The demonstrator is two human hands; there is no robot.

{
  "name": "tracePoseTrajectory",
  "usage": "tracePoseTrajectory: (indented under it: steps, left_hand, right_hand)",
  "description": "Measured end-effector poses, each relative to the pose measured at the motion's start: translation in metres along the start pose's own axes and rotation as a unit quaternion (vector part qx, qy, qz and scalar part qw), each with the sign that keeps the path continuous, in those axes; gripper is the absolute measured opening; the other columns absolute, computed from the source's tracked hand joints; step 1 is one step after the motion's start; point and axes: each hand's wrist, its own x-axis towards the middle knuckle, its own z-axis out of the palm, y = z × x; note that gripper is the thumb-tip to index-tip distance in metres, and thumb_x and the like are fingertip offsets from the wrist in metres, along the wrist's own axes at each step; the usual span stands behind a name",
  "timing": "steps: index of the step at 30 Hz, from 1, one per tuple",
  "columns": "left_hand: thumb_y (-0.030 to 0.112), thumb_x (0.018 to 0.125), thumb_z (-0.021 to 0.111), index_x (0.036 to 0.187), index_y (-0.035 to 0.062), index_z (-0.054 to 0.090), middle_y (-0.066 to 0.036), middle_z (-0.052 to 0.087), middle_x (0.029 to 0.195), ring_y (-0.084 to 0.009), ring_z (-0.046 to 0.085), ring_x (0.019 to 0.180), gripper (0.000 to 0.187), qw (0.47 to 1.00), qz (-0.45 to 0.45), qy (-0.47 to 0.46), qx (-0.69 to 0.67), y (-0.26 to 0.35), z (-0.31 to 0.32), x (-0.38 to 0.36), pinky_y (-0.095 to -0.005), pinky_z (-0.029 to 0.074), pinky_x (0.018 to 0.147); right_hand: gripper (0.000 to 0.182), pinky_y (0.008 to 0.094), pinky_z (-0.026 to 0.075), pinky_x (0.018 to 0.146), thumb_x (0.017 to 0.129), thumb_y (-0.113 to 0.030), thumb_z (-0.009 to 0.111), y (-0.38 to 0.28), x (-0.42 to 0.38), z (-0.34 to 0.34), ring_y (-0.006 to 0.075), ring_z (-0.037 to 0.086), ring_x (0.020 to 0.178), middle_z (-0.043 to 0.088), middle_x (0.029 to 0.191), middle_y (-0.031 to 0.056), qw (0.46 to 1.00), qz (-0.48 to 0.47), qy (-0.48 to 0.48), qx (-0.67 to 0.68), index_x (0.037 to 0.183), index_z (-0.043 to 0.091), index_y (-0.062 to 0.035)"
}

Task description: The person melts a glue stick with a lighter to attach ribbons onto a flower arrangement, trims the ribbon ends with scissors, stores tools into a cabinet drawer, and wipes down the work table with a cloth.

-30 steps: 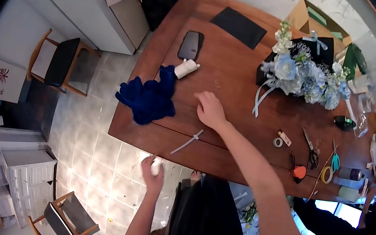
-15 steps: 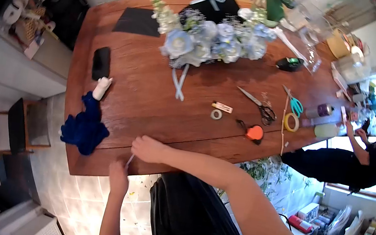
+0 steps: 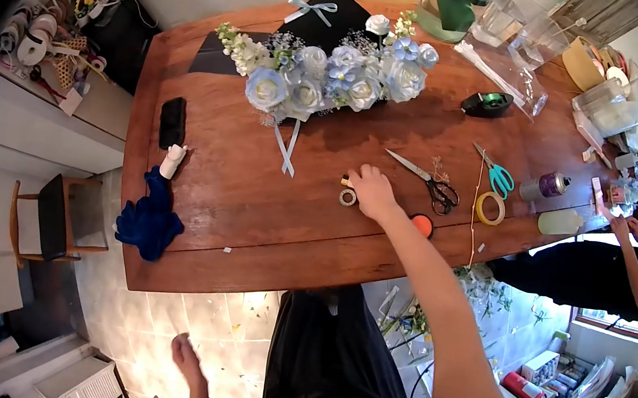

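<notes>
My right hand (image 3: 373, 194) is over the table, its fingers curled down onto a small stick-shaped item (image 3: 346, 181) with a yellow and dark end; the rest of it is under my fingers. Just below lies a small roll of tape (image 3: 347, 197). My left hand (image 3: 188, 358) hangs low off the table's front edge, over the floor. Its fingers are bent together, and I cannot make out what is in them. A box arrangement of pale blue and white flowers (image 3: 324, 80) stands at the back, with ribbon tails (image 3: 285, 148) hanging in front.
Black-handled scissors (image 3: 441, 197), teal scissors (image 3: 499, 179), a yellow tape roll (image 3: 490, 208) and an orange round thing (image 3: 422, 225) lie to the right. A phone (image 3: 172, 122) and blue cloth (image 3: 149, 223) lie left. A co-worker (image 3: 636, 273) stands at the right.
My hands have parted from a thin pale strip. My right hand has moved right and up to the small item; my left has dropped below the table edge. A white scrap now shows on the table.
</notes>
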Motion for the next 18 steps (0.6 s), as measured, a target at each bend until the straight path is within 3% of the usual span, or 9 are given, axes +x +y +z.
tracePoseTrajectory:
  steps: [2, 3, 5, 6, 8, 9, 12, 14, 18]
  left_hand:
    - [0.017, 0.092, 0.043, 0.087, 0.0049, 0.058, 0.007, 0.036, 0.063, -0.0036, 0.031, 0.055, 0.020, 0.997, -0.021, -0.070, 0.000, 0.053, 0.062, -0.018, -0.0213, 0.026, 0.048]
    - [0.019, 0.094, 0.041, 0.085, 0.0055, 0.057, 0.006, 0.035, 0.060, -0.0031, 0.031, 0.053, 0.023, 0.993, 0.041, -0.110, -0.012, 0.047, 0.091, -0.015, -0.0209, 0.025, 0.047]
    - [0.025, 0.099, 0.039, 0.090, 0.0049, 0.051, 0.003, 0.038, 0.061, -0.0047, 0.035, 0.053, 0.025, 0.961, -0.059, -0.223, -0.152, 0.126, 0.150, -0.039, -0.0213, 0.030, 0.046]
    - [0.023, 0.099, 0.038, 0.096, 0.0054, 0.048, 0.003, 0.039, 0.062, -0.0046, 0.034, 0.052, 0.020, 0.952, 0.019, -0.245, -0.182, 0.140, 0.183, -0.045, -0.0209, 0.029, 0.045]
    - [0.023, 0.100, 0.038, 0.104, 0.0092, 0.045, 0.002, 0.041, 0.067, -0.0053, 0.033, 0.054, 0.016, 0.911, -0.002, -0.311, -0.269, 0.174, 0.233, -0.058, -0.0205, 0.029, 0.047]
    - [0.025, 0.100, 0.039, 0.106, 0.0107, 0.044, 0.001, 0.042, 0.072, -0.0053, 0.034, 0.056, 0.016, 0.921, -0.045, -0.297, -0.247, 0.194, 0.257, -0.069, -0.0210, 0.029, 0.048]
    - [0.026, 0.099, 0.041, 0.107, 0.0094, 0.045, 0.000, 0.049, 0.080, -0.0064, 0.042, 0.061, 0.019, 0.846, -0.158, -0.364, -0.355, 0.216, 0.319, -0.103, -0.0211, 0.036, 0.054]
    - [0.025, 0.098, 0.044, 0.104, 0.0077, 0.048, -0.001, 0.052, 0.082, -0.0086, 0.048, 0.068, 0.018, 0.885, -0.121, -0.356, -0.274, 0.209, 0.340, -0.120, -0.0234, 0.041, 0.058]
    - [0.024, 0.096, 0.048, 0.092, 0.0075, 0.050, -0.003, 0.051, 0.076, -0.0115, 0.051, 0.071, 0.017, 0.858, -0.226, -0.350, -0.299, 0.186, 0.335, -0.108, -0.0256, 0.043, 0.059]
  right_hand:
    - [0.033, 0.0427, 0.045, 0.080, 0.074, -0.007, 0.060, 0.021, 0.007, 0.004, 0.0339, 0.051, 0.101, 0.051, 0.105, 0.0141, 0.994, -0.085, -0.067, 0.013, 0.106, 0.050, -0.0058]
    - [0.028, 0.0457, 0.046, 0.075, 0.078, -0.009, 0.056, 0.032, 0.011, 0.020, 0.0370, 0.054, 0.094, 0.053, 0.101, 0.0182, 0.997, -0.032, -0.037, 0.054, 0.105, 0.048, -0.0039]
    - [0.024, 0.0474, 0.045, 0.071, 0.081, -0.009, 0.052, 0.029, -0.004, 0.003, 0.0393, 0.056, 0.087, 0.055, 0.094, 0.0216, 0.970, 0.075, 0.045, 0.228, 0.103, 0.047, -0.0031]
    - [0.022, 0.0483, 0.045, 0.069, 0.082, -0.010, 0.051, 0.026, -0.013, -0.014, 0.0404, 0.056, 0.084, 0.056, 0.090, 0.0233, 0.938, 0.129, 0.088, 0.308, 0.102, 0.046, -0.0027]
    - [0.019, 0.0489, 0.043, 0.059, 0.087, -0.013, 0.050, 0.001, -0.053, -0.048, 0.0428, 0.058, 0.074, 0.057, 0.078, 0.0248, 0.893, 0.126, 0.160, 0.400, 0.104, 0.044, -0.0046]
    - [0.025, 0.0480, 0.044, 0.059, 0.088, -0.014, 0.051, -0.013, -0.076, -0.063, 0.0420, 0.058, 0.074, 0.058, 0.079, 0.0235, 0.875, 0.150, 0.103, 0.448, 0.111, 0.044, -0.0066]
    - [0.041, 0.0448, 0.049, 0.058, 0.088, -0.015, 0.051, -0.045, -0.133, -0.070, 0.0365, 0.062, 0.072, 0.060, 0.088, 0.0217, 0.909, 0.032, 0.142, 0.391, 0.128, 0.043, -0.0081]
    - [0.045, 0.0405, 0.051, 0.061, 0.082, -0.020, 0.056, -0.045, -0.149, -0.066, 0.0301, 0.062, 0.077, 0.059, 0.096, 0.0133, 0.982, -0.024, 0.036, 0.186, 0.123, 0.049, -0.0037]
    - [0.049, 0.0398, 0.048, 0.073, 0.078, -0.022, 0.060, 0.003, -0.150, -0.083, 0.0301, 0.057, 0.084, 0.055, 0.092, 0.0145, 0.959, -0.066, 0.004, 0.274, 0.121, 0.049, -0.0002]
